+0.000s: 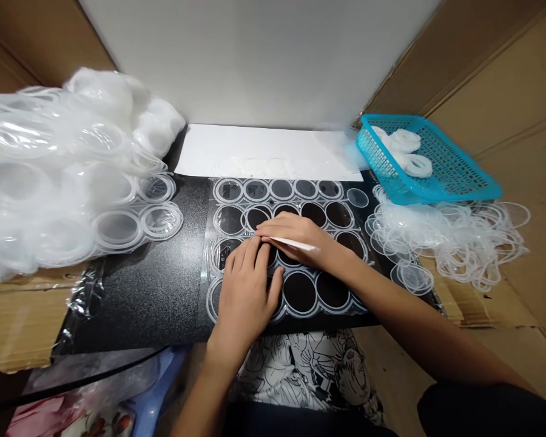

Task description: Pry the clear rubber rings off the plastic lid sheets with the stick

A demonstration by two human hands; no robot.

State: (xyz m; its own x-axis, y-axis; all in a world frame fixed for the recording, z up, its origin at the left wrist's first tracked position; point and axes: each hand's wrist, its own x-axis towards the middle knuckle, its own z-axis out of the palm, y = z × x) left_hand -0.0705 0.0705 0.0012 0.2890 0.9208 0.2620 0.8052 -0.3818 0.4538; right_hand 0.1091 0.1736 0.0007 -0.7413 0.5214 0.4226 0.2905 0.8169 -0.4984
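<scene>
Head view: the left hand point(248, 294) is lying palm down on a clear ring sheet point(317, 292), its four fingers set close side by side and its thumb standing wide of them. It seems to be weighing the thin plastic down, probably so that the sheet does not slide on the black tabletop point(177, 261). The right hand point(306, 233) is bending over the same sheet, its fingers narrow and pinching a slim white strip point(295, 244); its thumb is hidden, so the exact grip I cannot tell. Both sets of fingertips are meeting over the sheet, likely because pressing beside the worked spot is giving better control.

The sheet is spreading under the fingers and out past them on both sides. Beyond the fingertips, white paper point(255, 145) is lying flat along the wall. Well to the left of the left fingers, a tall pile of ring sheets point(77, 176) is standing, perhaps as a stock within reach. To the right of the right fingers, loose rings point(455, 243) are heaping up, and farther out a blue basket point(409, 193) is holding white bundles point(417, 165), presumably so that they are staying apart from the loose ones.
</scene>
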